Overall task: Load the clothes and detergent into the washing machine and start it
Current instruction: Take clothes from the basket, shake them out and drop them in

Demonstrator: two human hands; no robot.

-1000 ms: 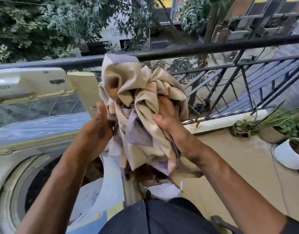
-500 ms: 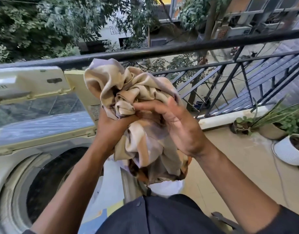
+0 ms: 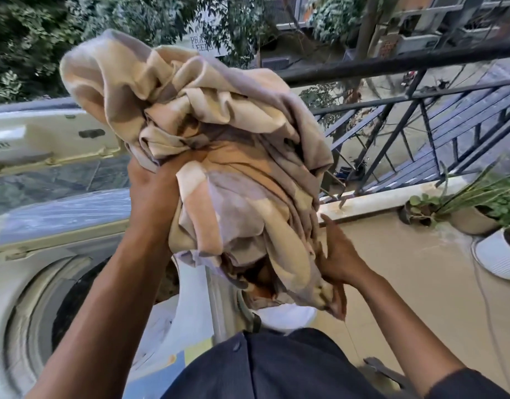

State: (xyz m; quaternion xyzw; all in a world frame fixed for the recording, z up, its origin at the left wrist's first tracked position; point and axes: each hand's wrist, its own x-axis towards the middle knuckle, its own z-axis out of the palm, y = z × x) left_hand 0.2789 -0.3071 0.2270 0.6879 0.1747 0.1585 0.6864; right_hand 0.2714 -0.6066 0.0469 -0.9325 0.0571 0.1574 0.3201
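Head view: balcony, tan floor (image 3: pixel 406 283), black railing (image 3: pixel 406 61), 2 potted plants (image 3: pixel 478 203) at right. Washing machine (image 3: pixel 32 254) lower left, drum open. Bunched beige-lilac cloth (image 3: pixel 219 156) held above it; left hand (image 3: pixel 153 194) grips underneath, right hand (image 3: pixel 337 260) clutches lower edge.

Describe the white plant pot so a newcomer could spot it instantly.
Start at the black balcony railing and follow it to the right edge, where potted plants line the floor. The white plant pot is the nearest one, partly cut off by the frame. Its bright white sets it apart from the beige pot behind it.
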